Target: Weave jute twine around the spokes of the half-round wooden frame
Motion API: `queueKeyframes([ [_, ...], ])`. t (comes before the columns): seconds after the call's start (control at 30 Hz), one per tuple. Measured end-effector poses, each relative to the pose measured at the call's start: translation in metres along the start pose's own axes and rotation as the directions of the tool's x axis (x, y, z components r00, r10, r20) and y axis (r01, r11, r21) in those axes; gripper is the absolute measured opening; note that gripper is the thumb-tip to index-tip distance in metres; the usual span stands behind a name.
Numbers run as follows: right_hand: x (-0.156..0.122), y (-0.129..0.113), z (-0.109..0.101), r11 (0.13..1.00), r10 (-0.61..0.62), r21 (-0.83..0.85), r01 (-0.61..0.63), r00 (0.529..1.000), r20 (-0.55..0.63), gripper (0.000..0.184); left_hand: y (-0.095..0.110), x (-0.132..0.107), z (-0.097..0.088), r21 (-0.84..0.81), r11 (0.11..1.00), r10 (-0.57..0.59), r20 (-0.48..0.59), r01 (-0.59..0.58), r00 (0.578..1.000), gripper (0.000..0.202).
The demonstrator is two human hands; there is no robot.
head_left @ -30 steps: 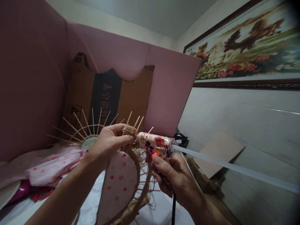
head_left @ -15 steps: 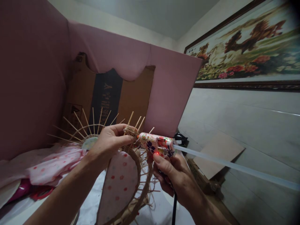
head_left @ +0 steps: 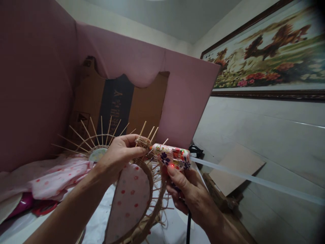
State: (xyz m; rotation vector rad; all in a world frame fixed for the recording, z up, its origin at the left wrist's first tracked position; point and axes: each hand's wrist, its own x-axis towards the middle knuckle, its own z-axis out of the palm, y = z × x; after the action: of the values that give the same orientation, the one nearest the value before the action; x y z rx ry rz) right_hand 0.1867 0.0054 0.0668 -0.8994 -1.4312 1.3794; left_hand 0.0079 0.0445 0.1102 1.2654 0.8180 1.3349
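From my distant seat I am watching the left hand [head_left: 115,154] pinching a woven band [head_left: 142,142] between thumb and fingers, with thin sticks [head_left: 153,133] rising behind it. The right hand [head_left: 191,188] is wrapping its fingers around a flower-patterned glue gun [head_left: 172,156], which is lying level just right of the band, its orange nozzle [head_left: 150,148] pointing at the weave (I am not managing to tell whether they are touching). A long translucent glue stick [head_left: 248,178] is sticking out of the gun's rear, and a black cord [head_left: 188,225] is hanging below. Under the hands, a dotted fabric panel [head_left: 130,196] is showing its curved woven rim. Beyond the left hand, a spoked woven piece [head_left: 98,142] is fanning out its sticks.
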Motion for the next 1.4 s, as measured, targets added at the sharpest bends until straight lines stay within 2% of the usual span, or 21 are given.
queueKeyframes([
  [0.33,-0.0009,0.0021,0.0007,1.0,-0.012,-0.002,0.012,1.0,-0.008,0.037,-0.002,0.0003,-0.0012,-0.04,0.999,-0.005,0.022,0.006,1.0,0.018],
  [0.8,-0.0005,0.003,0.0021,0.998,-0.003,-0.055,0.0,0.998,-0.063,0.042,-0.0039,0.004,-0.0068,0.006,1.0,-0.008,0.041,0.008,0.999,0.021],
  [0.93,0.0,0.0022,0.0035,1.0,0.012,-0.004,-0.012,0.998,-0.063,0.041,-0.0038,0.0046,-0.0077,0.013,1.0,-0.015,0.055,0.014,0.998,0.021],
  [1.17,-0.0003,0.0033,0.0039,1.0,-0.003,0.013,0.003,0.999,-0.043,0.04,-0.0019,0.0032,-0.0024,0.027,1.0,-0.009,-0.027,0.01,1.0,0.019],
  [1.4,-0.0016,0.0003,0.006,0.997,0.008,-0.073,-0.013,0.997,-0.075,0.045,-0.0033,0.0038,-0.0048,-0.005,1.0,-0.006,0.009,0.006,1.0,0.016],
])
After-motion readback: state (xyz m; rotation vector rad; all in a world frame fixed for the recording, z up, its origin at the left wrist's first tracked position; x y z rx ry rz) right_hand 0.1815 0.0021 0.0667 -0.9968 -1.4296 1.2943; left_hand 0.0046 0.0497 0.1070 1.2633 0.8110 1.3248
